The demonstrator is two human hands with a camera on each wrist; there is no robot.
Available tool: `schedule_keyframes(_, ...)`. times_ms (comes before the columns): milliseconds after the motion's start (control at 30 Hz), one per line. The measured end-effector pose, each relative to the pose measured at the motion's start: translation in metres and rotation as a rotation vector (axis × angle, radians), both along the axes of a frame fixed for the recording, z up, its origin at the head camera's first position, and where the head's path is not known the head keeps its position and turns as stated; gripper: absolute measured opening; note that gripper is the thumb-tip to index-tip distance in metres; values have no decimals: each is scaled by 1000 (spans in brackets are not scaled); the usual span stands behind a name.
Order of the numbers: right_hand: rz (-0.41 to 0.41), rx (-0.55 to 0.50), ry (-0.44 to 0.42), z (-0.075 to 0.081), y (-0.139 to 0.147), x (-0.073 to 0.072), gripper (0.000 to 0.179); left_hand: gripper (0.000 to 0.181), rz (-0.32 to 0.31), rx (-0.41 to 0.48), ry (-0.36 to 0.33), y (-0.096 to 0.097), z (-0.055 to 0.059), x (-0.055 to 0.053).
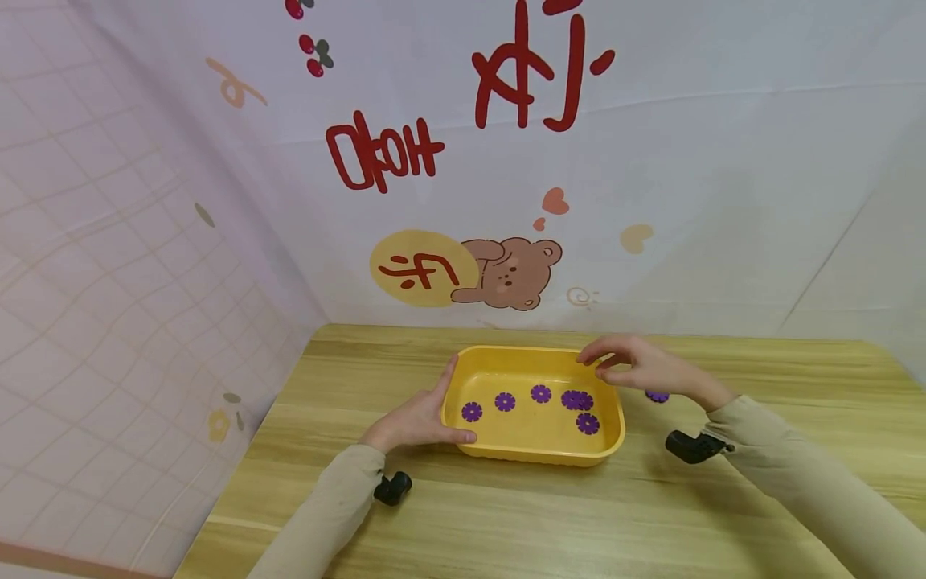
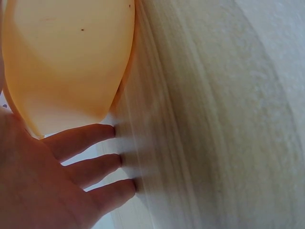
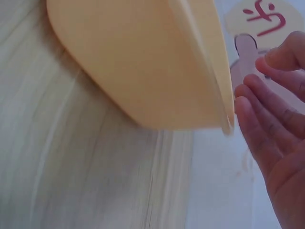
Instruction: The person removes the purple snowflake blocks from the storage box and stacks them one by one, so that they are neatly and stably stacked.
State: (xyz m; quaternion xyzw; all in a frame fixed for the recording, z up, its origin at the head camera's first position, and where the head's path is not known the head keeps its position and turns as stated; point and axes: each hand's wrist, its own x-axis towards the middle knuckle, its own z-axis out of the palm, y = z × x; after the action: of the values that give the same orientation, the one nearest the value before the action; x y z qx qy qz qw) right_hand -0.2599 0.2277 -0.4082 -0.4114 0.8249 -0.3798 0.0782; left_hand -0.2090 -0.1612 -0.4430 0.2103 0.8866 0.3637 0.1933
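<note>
Sleeve [image 1: 832,492] | yellow tray [image 1: 531,456]: long axis sideways | left grip [image 1: 414,416] holding tray end | right grip [image 1: 642,368] loosely parted

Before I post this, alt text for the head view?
Yellow tray holding several purple discs on a wooden table; a person's left grip touches the tray's left end, the right grip hovers by its far right corner. Another disc lies to the tray's right, partly hidden. A cartoon bear decorates the wall behind.

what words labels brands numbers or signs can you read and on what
"安" in red, sideways on the wall
"喜" in red, sideways on the wall
"乐" in red, sideways on the wall's yellow circle
No readable text on the tray or discs
</note>
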Motion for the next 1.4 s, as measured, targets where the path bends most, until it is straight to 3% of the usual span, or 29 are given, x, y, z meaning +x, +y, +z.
schedule_keyframes(233,44,23,-114,-3,-25,2,27,127,-1,1,3,0,-1,0)
schedule_keyframes(533,147,45,-143,0,-58,8,27,127,-4,4,-5,0,-2,-1)
schedule_keyframes(733,217,83,-139,15,-76,4,27,126,4,4,-13,1,-1,-1)
schedule_keyframes(867,243,159,-141,29,-91,-2,28,125,10,-2,-12,1,0,-1)
schedule_keyframes(1033,273,245,-148,35,-114,-11,28,126,8,-12,-6,0,0,-1)
schedule_keyframes(1200,295,264,-157,25,-134,-19,29,126,4,-20,-8,-1,-1,-1)
schedule_keyframes(1400,320,263,-135,-4,-153,-27,25,125,5,-43,1,-2,-1,-1)
